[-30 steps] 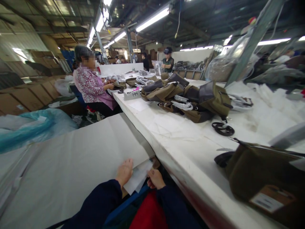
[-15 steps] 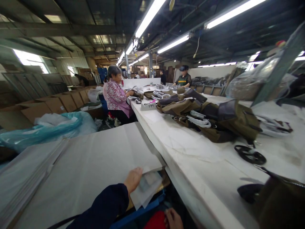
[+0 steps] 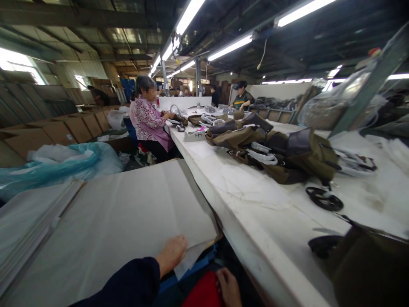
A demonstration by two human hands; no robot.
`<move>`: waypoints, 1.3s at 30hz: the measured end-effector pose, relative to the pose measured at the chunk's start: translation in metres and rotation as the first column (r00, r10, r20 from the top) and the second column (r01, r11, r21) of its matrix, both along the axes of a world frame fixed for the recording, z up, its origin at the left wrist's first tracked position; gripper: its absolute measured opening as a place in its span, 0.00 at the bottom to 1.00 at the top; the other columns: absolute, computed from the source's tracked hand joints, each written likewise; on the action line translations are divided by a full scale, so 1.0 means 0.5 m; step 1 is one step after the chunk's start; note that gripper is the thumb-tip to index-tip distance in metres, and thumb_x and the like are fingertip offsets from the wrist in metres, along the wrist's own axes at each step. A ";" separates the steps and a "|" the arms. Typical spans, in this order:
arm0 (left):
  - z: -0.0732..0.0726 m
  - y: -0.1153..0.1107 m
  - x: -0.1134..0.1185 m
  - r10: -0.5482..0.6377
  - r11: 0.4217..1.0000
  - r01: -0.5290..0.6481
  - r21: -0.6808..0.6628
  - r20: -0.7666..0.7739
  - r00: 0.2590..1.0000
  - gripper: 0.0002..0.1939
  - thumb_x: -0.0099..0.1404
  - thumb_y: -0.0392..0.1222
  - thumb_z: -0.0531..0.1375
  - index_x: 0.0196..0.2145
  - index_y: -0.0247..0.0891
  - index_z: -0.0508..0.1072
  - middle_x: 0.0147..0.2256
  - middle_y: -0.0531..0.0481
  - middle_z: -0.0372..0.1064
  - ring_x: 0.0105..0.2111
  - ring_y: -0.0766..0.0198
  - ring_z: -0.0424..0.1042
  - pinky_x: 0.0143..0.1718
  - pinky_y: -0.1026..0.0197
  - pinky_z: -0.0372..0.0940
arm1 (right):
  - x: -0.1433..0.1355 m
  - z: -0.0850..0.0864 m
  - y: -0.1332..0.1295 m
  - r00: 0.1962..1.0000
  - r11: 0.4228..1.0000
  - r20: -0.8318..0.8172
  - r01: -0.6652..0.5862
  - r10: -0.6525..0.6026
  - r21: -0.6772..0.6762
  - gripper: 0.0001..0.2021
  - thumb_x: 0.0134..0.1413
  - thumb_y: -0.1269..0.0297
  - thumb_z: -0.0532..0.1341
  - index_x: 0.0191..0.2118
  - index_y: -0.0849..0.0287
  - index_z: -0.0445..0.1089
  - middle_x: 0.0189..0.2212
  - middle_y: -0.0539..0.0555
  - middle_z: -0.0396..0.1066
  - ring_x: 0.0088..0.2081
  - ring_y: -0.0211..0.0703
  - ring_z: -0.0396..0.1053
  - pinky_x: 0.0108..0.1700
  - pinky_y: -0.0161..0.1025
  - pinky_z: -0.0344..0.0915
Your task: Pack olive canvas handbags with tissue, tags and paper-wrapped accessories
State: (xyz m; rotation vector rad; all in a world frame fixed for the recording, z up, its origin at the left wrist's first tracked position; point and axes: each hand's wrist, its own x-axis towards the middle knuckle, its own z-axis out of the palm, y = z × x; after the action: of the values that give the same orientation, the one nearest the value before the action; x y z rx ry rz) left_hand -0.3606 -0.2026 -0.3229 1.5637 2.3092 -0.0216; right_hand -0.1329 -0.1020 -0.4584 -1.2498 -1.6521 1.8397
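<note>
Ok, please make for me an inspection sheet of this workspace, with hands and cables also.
Surface: white table, partly covered.
Job's things: large pale sheets stacked beside the table; a thin sheet sticks out below their near edge.
Clutter: brown-green bags heaped on the table; black coil nearby.
Hands: left hand on the stack's near edge; right hand at red cloth; grips unclear.
Cables: one cord hanging overhead.
Surroundings: cartons, teal plastic, co-workers.

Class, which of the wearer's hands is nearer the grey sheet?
Left. The left hand touches the sheet at its near edge; the right hand is apart, at the red cloth.
</note>
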 end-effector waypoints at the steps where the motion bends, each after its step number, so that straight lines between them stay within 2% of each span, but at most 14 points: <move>1: 0.000 0.007 -0.001 0.011 1.000 -0.012 0.005 0.011 1.000 0.18 0.65 0.47 0.57 0.49 0.35 0.69 0.49 0.39 0.69 0.49 0.50 0.69 0.51 0.54 0.62 | -0.002 0.003 -0.001 1.000 1.000 0.009 -0.009 0.009 0.003 0.26 0.42 0.35 0.58 0.23 0.58 0.65 0.16 0.48 0.63 0.19 0.38 0.61 0.22 0.35 0.56; 3: 0.001 0.037 -0.009 0.055 0.998 -0.056 0.039 0.025 0.998 0.27 0.63 0.59 0.57 0.52 0.37 0.67 0.53 0.39 0.67 0.52 0.50 0.67 0.53 0.55 0.62 | -0.006 0.008 -0.004 1.000 1.000 0.019 -0.023 0.023 0.008 0.26 0.42 0.35 0.57 0.23 0.57 0.65 0.16 0.49 0.64 0.20 0.39 0.61 0.23 0.35 0.57; 6: -0.001 0.102 -0.029 0.170 0.980 -0.170 0.106 0.011 0.985 0.34 0.63 0.64 0.54 0.57 0.35 0.63 0.57 0.37 0.62 0.57 0.50 0.62 0.57 0.55 0.58 | -0.005 0.012 -0.006 1.000 1.000 0.020 -0.023 0.023 0.012 0.25 0.43 0.35 0.56 0.23 0.57 0.65 0.17 0.49 0.64 0.20 0.39 0.62 0.24 0.36 0.57; 9: -0.008 0.162 -0.043 0.288 0.952 -0.284 0.115 -0.019 0.958 0.35 0.59 0.60 0.61 0.54 0.29 0.65 0.55 0.31 0.63 0.57 0.44 0.61 0.55 0.51 0.59 | 0.003 0.010 -0.004 1.000 1.000 0.024 -0.016 0.016 0.010 0.25 0.42 0.35 0.56 0.23 0.56 0.65 0.17 0.49 0.65 0.20 0.40 0.62 0.24 0.36 0.58; 11: -0.015 0.188 -0.046 0.322 0.943 -0.317 0.100 -0.031 0.946 0.31 0.58 0.53 0.64 0.51 0.26 0.68 0.52 0.31 0.65 0.55 0.44 0.63 0.53 0.51 0.61 | 0.010 0.004 -0.001 1.000 1.000 0.029 -0.008 0.008 0.007 0.26 0.41 0.34 0.57 0.23 0.56 0.65 0.16 0.49 0.64 0.20 0.40 0.62 0.24 0.36 0.58; 13: -0.022 0.204 -0.048 0.323 0.944 -0.319 0.086 -0.035 0.946 0.23 0.61 0.46 0.64 0.49 0.27 0.69 0.51 0.34 0.66 0.53 0.48 0.65 0.52 0.51 0.62 | 0.017 -0.004 0.002 0.999 1.000 0.035 0.002 -0.003 0.005 0.27 0.39 0.32 0.57 0.22 0.56 0.65 0.16 0.49 0.64 0.19 0.40 0.61 0.23 0.36 0.57; 16: -0.033 0.211 -0.053 0.305 0.950 -0.303 0.072 -0.026 0.952 0.15 0.67 0.44 0.59 0.48 0.33 0.70 0.49 0.42 0.69 0.50 0.55 0.68 0.51 0.48 0.64 | 0.020 -0.016 0.002 0.999 1.000 0.042 0.020 -0.020 0.001 0.29 0.37 0.30 0.57 0.23 0.56 0.66 0.15 0.49 0.63 0.18 0.39 0.59 0.22 0.36 0.55; 20: -0.046 0.204 -0.064 0.310 0.947 -0.309 0.084 0.004 0.951 0.14 0.69 0.46 0.58 0.48 0.35 0.71 0.49 0.44 0.69 0.49 0.56 0.69 0.51 0.46 0.65 | 0.018 -0.021 -0.001 0.999 1.000 0.035 0.023 -0.023 -0.011 0.30 0.38 0.29 0.56 0.23 0.57 0.66 0.15 0.48 0.62 0.18 0.38 0.59 0.22 0.36 0.54; 25: -0.057 0.192 -0.088 0.403 0.905 -0.409 0.119 0.069 0.913 0.14 0.69 0.46 0.58 0.45 0.34 0.72 0.45 0.45 0.70 0.45 0.58 0.71 0.48 0.48 0.67 | 0.018 -0.013 -0.003 1.000 1.000 0.024 0.019 -0.019 -0.013 0.29 0.39 0.31 0.57 0.24 0.57 0.66 0.16 0.48 0.62 0.20 0.39 0.61 0.23 0.36 0.56; 29: -0.053 0.177 -0.110 0.446 0.865 -0.471 0.173 0.167 0.880 0.12 0.69 0.46 0.58 0.40 0.33 0.72 0.39 0.48 0.72 0.41 0.60 0.72 0.45 0.52 0.67 | 0.019 0.001 -0.005 1.000 0.999 0.009 0.012 -0.012 -0.035 0.28 0.38 0.33 0.59 0.23 0.58 0.66 0.16 0.48 0.62 0.19 0.38 0.60 0.23 0.34 0.56; 32: -0.041 0.154 -0.113 0.441 0.838 -0.497 0.226 0.258 0.860 0.07 0.67 0.40 0.58 0.35 0.33 0.72 0.35 0.49 0.71 0.37 0.63 0.71 0.42 0.56 0.66 | 0.013 0.028 0.002 1.000 0.996 0.004 0.012 -0.012 -0.093 0.28 0.38 0.33 0.59 0.25 0.58 0.65 0.16 0.47 0.62 0.17 0.35 0.57 0.19 0.33 0.50; 34: -0.029 0.129 -0.104 0.415 0.827 -0.501 0.255 0.324 0.850 0.04 0.64 0.33 0.57 0.31 0.34 0.71 0.31 0.50 0.71 0.34 0.64 0.70 0.39 0.60 0.64 | 0.002 0.061 0.019 0.999 0.994 -0.005 0.035 -0.035 -0.102 0.28 0.39 0.33 0.60 0.27 0.58 0.66 0.17 0.47 0.62 0.17 0.35 0.58 0.18 0.32 0.50; 36: -0.014 0.094 -0.086 0.366 0.826 -0.488 0.282 0.391 0.845 0.06 0.60 0.29 0.55 0.29 0.35 0.70 0.28 0.52 0.70 0.31 0.65 0.69 0.36 0.63 0.62 | -0.018 0.111 0.046 0.998 0.996 -0.026 0.063 -0.065 -0.069 0.28 0.40 0.34 0.60 0.29 0.58 0.67 0.19 0.48 0.65 0.19 0.37 0.61 0.19 0.32 0.55; 39: 0.004 0.033 -0.035 0.284 0.834 -0.459 0.307 0.475 0.833 0.07 0.57 0.29 0.53 0.29 0.36 0.70 0.26 0.53 0.68 0.28 0.65 0.67 0.32 0.64 0.60 | -0.060 0.212 0.093 0.997 0.999 -0.072 0.028 -0.032 -0.047 0.30 0.44 0.34 0.59 0.35 0.60 0.71 0.24 0.52 0.70 0.25 0.40 0.68 0.26 0.34 0.64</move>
State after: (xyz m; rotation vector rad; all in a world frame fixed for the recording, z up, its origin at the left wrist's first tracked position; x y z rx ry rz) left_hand -0.3780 -0.1861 -0.3207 1.0834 2.3106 0.8670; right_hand -0.1628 -0.0557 -0.3525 -1.2049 -1.5536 1.8916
